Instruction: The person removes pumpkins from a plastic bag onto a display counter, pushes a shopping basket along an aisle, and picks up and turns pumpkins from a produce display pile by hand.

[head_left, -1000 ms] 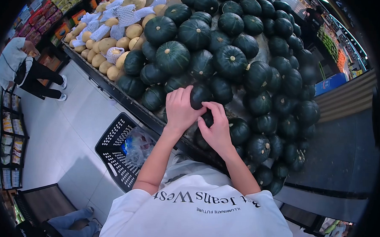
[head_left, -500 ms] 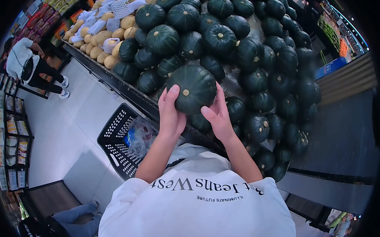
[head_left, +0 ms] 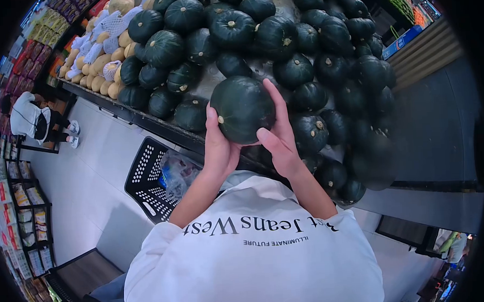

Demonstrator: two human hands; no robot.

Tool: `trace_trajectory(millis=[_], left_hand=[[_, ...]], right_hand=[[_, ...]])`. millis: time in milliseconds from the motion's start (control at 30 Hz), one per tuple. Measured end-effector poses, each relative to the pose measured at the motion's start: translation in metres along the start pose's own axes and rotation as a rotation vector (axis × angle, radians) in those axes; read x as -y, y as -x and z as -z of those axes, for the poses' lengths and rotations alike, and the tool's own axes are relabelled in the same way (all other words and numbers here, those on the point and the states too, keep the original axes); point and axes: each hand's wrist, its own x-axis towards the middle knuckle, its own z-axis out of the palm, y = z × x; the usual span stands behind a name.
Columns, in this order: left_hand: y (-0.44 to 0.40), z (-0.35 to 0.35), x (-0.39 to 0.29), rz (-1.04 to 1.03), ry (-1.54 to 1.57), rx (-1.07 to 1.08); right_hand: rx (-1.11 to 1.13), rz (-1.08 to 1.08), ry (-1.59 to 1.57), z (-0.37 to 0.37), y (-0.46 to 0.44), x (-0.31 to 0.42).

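Note:
A round dark green pumpkin [head_left: 242, 109] is held up between my two hands, just in front of the display's near edge. My left hand [head_left: 219, 146] cups its left side, with the thumb beside the pale stem spot. Fingers of my right hand [head_left: 280, 133] wrap its right side, and the thumb presses its lower front. Behind it, many more dark green pumpkins [head_left: 232, 28] are heaped on the display stand [head_left: 143, 124].
Yellowish melons [head_left: 98, 64], some in white foam nets, lie at the stand's left part. A black basket [head_left: 143, 171] with plastic bags is below left. One person [head_left: 33, 118] bends by the shelves at far left. A dark panel [head_left: 441, 126] stands at right.
The pumpkin was lifted off the heap by both hands, then turned so its stem spot faces left. My view has swung, shifting the display leftward.

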Motion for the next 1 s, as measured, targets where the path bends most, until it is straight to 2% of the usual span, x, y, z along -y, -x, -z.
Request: trace_trajectory(millis=[67,100,167,200,233,267,367,433,500,567,667,700,800,833,933,1000], left_hand=[[0.002,0.0,0.003,0.08,0.007,0.054],[0.002,-0.002,0.005,0.077,0.021,0.033],[0.0,-0.007,0.01,0.074,0.051,-0.009],[0.0,-0.005,0.011,0.092,0.075,0.062],[0.0,0.002,0.012,0.11,0.098,0.133],[-0.001,0.006,0.013,0.127,0.121,0.204],[-0.004,0.005,0.017,0.144,0.109,0.135],[-0.005,0.002,0.02,0.141,0.098,0.086],[-0.006,0.003,0.024,0.149,0.11,0.035],[-0.006,0.008,0.026,0.151,0.126,0.099],[-0.007,0.011,0.027,0.142,0.094,0.128],[-0.007,0.01,0.029,0.139,0.091,0.098],[-0.005,0.009,0.027,0.141,0.132,0.045],[-0.005,0.008,0.025,0.143,0.154,0.036],[-0.008,0.018,0.034,0.084,0.229,0.019],[-0.012,0.028,0.04,-0.05,0.145,0.058]], right_hand=[[0.002,0.03,0.076,0.001,0.002,0.001],[-0.072,0.083,0.151,-0.004,0.003,0.001],[-0.163,0.047,0.2,-0.002,0.004,0.003],[-0.206,0.028,0.223,-0.001,0.003,0.003],[-0.223,-0.047,0.036,0.005,0.001,0.0],[-0.2,-0.045,0.025,0.013,-0.002,-0.003],[-0.181,-0.088,0.018,0.016,-0.007,-0.001],[-0.241,-0.003,0.276,0.004,-0.008,-0.008],[-0.237,0.014,0.338,0.004,-0.009,-0.009],[-0.221,-0.09,0.108,0.018,-0.013,-0.009],[-0.257,-0.06,0.094,0.018,-0.014,-0.008],[-0.296,0.029,0.241,0.009,-0.013,-0.013],[-0.256,0.087,0.355,0.005,-0.011,-0.012],[-0.215,-0.034,0.221,0.014,-0.013,-0.007],[-0.224,-0.103,0.109,0.018,-0.012,-0.003],[-0.222,0.186,0.397,0.006,-0.01,-0.014]])
